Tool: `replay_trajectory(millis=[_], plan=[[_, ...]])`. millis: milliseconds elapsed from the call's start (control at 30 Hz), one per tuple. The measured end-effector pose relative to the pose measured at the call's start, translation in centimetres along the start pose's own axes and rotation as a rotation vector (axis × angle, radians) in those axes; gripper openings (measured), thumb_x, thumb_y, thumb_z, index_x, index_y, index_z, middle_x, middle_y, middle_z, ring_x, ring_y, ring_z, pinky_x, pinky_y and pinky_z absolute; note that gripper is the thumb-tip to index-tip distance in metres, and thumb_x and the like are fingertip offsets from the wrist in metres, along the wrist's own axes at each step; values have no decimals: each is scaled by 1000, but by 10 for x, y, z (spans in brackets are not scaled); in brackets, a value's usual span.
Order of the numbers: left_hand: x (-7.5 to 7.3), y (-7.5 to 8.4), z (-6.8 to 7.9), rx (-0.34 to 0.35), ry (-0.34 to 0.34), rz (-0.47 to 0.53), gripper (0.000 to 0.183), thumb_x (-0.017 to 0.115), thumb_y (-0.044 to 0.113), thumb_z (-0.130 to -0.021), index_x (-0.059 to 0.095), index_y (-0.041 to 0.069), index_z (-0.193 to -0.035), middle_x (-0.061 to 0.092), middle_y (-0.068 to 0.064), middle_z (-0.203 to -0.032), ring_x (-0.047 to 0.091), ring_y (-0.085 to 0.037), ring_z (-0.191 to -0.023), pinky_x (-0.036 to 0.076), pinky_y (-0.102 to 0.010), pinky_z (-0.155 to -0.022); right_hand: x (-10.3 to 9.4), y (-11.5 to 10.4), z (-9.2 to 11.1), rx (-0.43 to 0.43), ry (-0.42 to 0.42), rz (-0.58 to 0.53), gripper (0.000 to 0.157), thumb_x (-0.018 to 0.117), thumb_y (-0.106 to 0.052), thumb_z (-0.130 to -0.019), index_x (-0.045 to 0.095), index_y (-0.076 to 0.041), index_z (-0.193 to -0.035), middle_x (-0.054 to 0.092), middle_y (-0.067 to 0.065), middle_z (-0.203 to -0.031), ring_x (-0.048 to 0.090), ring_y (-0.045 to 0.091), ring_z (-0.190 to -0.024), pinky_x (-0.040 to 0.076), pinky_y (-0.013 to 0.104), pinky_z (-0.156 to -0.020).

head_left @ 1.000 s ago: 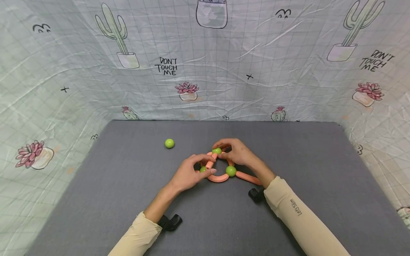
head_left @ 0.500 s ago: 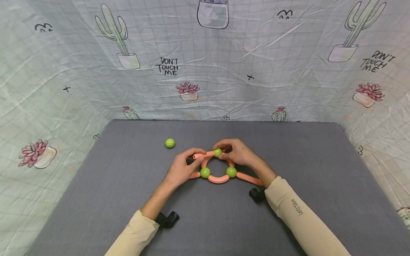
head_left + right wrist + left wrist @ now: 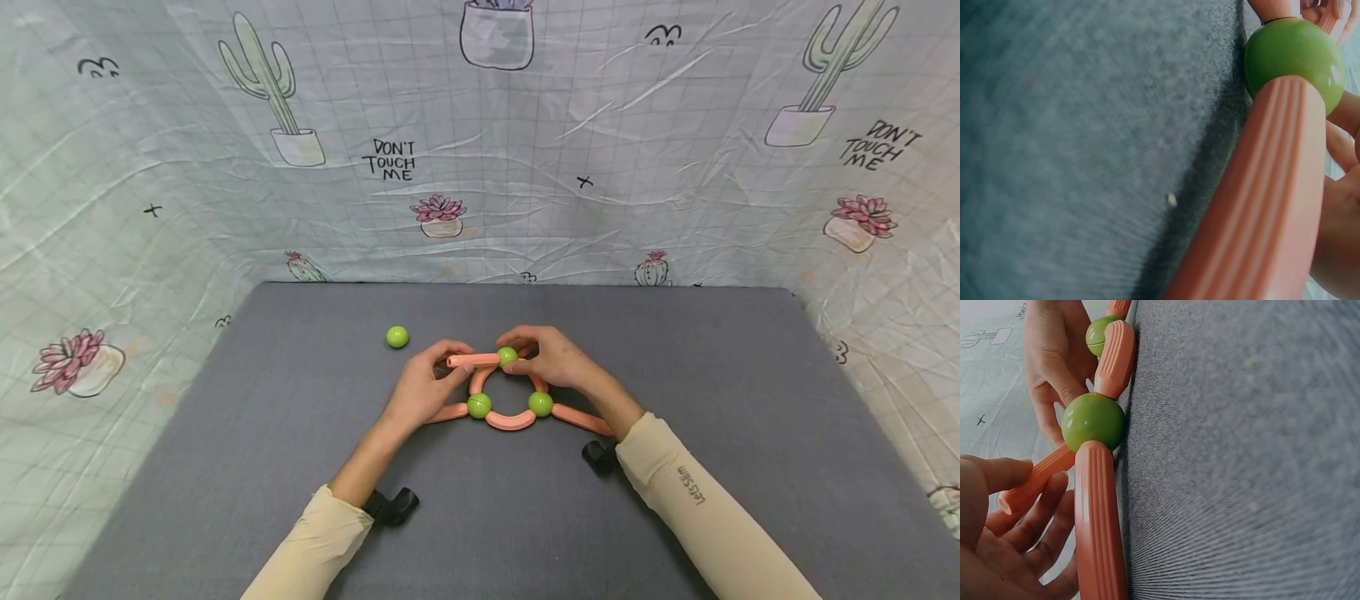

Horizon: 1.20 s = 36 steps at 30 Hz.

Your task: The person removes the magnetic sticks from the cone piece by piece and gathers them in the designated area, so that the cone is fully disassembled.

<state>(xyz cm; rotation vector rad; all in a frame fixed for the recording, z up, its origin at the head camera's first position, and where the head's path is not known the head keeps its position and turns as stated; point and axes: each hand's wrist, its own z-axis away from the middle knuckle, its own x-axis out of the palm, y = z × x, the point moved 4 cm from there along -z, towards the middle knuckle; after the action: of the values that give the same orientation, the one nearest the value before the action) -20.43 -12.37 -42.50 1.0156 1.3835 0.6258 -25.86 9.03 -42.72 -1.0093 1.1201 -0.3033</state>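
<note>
At the far side of the ring (image 3: pixel 511 422), your left hand (image 3: pixel 420 385) pinches a straight orange rod (image 3: pixel 476 361) between thumb and fingers, its end meeting the far green ball (image 3: pixel 507 357) that your right hand (image 3: pixel 552 355) pinches. Two nearer green balls (image 3: pixel 540 404) sit on the ring, each with an outer rod (image 3: pixel 581 418) extending sideways. A loose green ball (image 3: pixel 397 337) lies beyond your left hand on the grey table (image 3: pixel 510 517).

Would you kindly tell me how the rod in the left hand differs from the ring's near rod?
The held rod is straight, the near rod curved. The held rod has a free end; the near rod meets green balls at both ends. Both are orange.
</note>
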Motion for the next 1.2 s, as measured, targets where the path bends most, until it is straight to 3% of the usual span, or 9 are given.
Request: replay_trajectory(millis=[400, 767, 1033, 1200], plan=[[-4, -5, -5, -6, 25, -35, 24, 71, 29, -100, 74, 16, -120, 75, -5, -116, 68, -23, -101, 54, -39, -89, 0, 1, -3, 35, 16, 19, 36, 80, -18, -93, 72, -10, -128, 73, 11, -119, 68, 25, -104, 55, 40, -90], [-9, -10, -7, -24, 78, -79, 25, 73, 27, -99, 77, 14, -119, 77, -9, -115, 72, -27, -105, 57, -45, -93, -2, 4, -5, 22, 9, 5, 36, 80, -17, -93, 73, -12, -127, 74, 9, -120, 69, 25, -105, 55, 43, -92], [-15, -19, -7, -103, 120, 28, 25, 70, 25, -101, 75, 12, -122, 76, -12, -110, 76, -26, -99, 59, -32, -80, -3, 3, -5, 12, 10, 2, 36, 80, -15, -93, 73, -12, -128, 73, 10, -125, 69, 27, -109, 54, 45, -97], [-22, -21, -5, -115, 118, 39, 26, 71, 26, -101, 75, 14, -124, 78, -12, -109, 75, -26, -104, 59, -37, -88, -3, 4, -5, 2, 14, 3, 36, 80, -13, -92, 73, -10, -128, 73, 10, -125, 69, 26, -106, 55, 44, -95]])
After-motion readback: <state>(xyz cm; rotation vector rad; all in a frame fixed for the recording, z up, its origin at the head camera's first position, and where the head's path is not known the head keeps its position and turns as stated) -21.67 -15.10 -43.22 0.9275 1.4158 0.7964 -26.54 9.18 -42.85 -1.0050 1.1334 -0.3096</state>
